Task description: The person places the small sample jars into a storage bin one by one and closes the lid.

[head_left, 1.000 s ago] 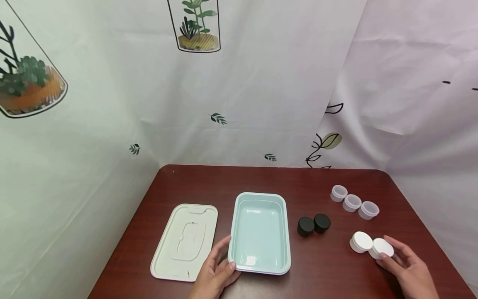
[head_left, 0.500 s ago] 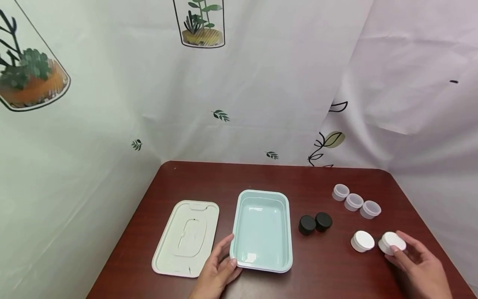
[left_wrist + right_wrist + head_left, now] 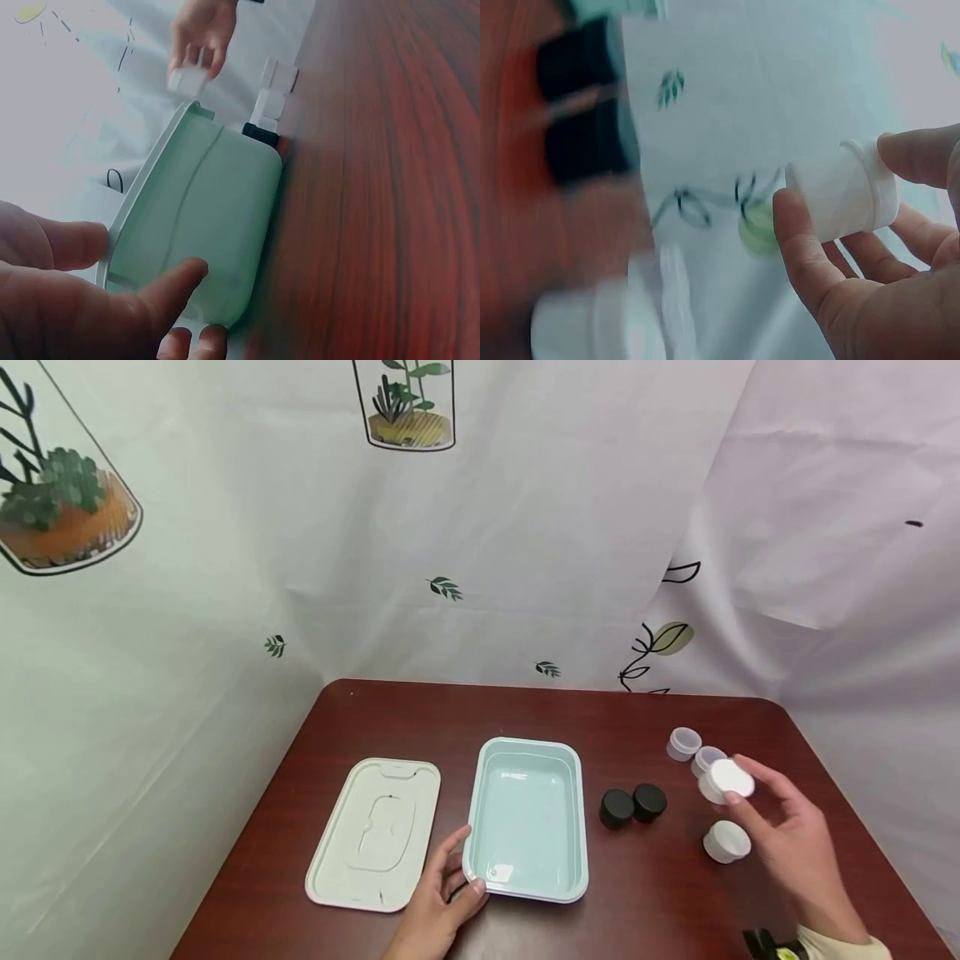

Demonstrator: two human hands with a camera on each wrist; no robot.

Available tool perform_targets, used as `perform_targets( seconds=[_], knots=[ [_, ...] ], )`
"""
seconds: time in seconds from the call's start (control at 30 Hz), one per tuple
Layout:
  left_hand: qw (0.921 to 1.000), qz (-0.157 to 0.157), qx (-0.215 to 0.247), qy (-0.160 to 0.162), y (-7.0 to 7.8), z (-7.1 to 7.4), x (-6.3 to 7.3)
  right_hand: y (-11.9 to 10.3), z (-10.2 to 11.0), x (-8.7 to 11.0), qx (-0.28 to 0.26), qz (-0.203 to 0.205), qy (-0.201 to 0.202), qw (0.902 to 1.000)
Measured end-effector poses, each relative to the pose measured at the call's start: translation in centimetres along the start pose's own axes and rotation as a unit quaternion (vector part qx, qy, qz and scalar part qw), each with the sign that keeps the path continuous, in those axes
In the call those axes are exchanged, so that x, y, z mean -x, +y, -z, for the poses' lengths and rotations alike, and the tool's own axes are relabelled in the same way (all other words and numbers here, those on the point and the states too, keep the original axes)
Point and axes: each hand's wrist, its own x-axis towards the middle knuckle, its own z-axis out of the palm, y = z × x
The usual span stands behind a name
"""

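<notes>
In the head view my right hand (image 3: 798, 839) holds a small white lidded jar (image 3: 726, 781) off the table. The right wrist view shows this jar (image 3: 840, 191) pinched between thumb and fingers, slightly tilted. A second white jar (image 3: 727, 842) stands on the table below it. My left hand (image 3: 438, 902) grips the near left corner of a pale blue rectangular container (image 3: 527, 827), which has nothing in it. In the left wrist view its fingers lie along the container's rim and side wall (image 3: 214, 217).
A flat off-white lid (image 3: 382, 835) lies left of the container. Two black-capped jars (image 3: 633, 806) stand to its right. Translucent small jars (image 3: 684, 743) stand at the back right, one of them hidden behind the held jar. Fabric walls (image 3: 555, 527) surround the table (image 3: 420, 718).
The right hand has drawn the white jar away from its neighbour, lifted it and carried it back and to the left. The left hand stays at the container's corner.
</notes>
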Motion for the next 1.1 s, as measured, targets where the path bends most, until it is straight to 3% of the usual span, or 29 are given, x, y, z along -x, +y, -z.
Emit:
perform_targets(
  seconds=[0.07,0.2,0.33,0.5,0.6,0.8,1.1],
  knots=[
    [1.0000,-0.001,0.009,-0.004,0.0,-0.1,0.1,-0.7,-1.7,-0.4,0.005,0.032,-0.021,0.9993],
    [0.9998,0.001,0.018,-0.006,-0.1,-0.3,0.2,-1.8,-4.8,-1.3,-0.063,0.058,-0.086,0.9926],
    [0.9995,0.007,0.030,-0.007,-0.2,-0.5,0.1,-2.1,-7.4,-2.1,-0.120,0.045,-0.149,0.9804],
    [0.9982,0.013,0.057,-0.015,-0.2,-0.6,0.2,-2.1,-10.6,-2.9,-0.138,0.030,-0.188,0.9719],
    [0.9977,0.008,0.065,-0.019,-0.2,-0.7,0.2,-2.3,-12.5,-3.4,-0.125,0.026,-0.211,0.9692],
    [0.9974,0.012,0.069,-0.018,-0.3,-0.8,0.2,-2.3,-15.5,-4.5,-0.049,0.037,-0.256,0.9648],
    [0.9970,0.000,0.073,-0.025,-0.4,-1.0,0.1,-2.5,-18.7,-5.7,0.021,0.074,-0.283,0.9560]
  ],
)
